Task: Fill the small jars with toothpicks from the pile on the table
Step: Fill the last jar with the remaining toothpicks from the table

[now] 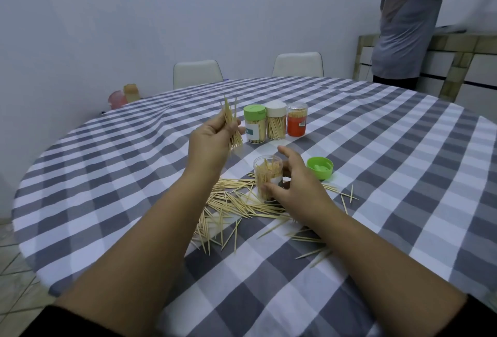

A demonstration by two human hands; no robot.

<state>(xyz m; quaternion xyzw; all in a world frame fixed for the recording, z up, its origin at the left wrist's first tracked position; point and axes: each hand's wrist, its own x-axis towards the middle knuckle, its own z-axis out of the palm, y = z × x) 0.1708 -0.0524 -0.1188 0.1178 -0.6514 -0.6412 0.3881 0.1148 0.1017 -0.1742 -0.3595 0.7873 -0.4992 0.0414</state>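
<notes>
Three small clear plastic jars [275,121], capped green, white and clear, stand filled and closed at the far side of the grey-and-white checked tabletop [390,175]. A fourth open clear jar [266,178], partly filled, is steadied by the right hand [293,185], its grip curled round it. The left hand [209,143] has its grip clamped on a bundle of wooden toothpicks [231,124]. A sizeable loose pile of toothpicks [236,207] remains; the green lid [320,171] lies beside the open jar.

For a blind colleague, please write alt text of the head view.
A left hand holds a toothpick bundle above a checked table, while the right hand grips an open jar beside the toothpick pile. Three lidded jars stand behind.
</notes>
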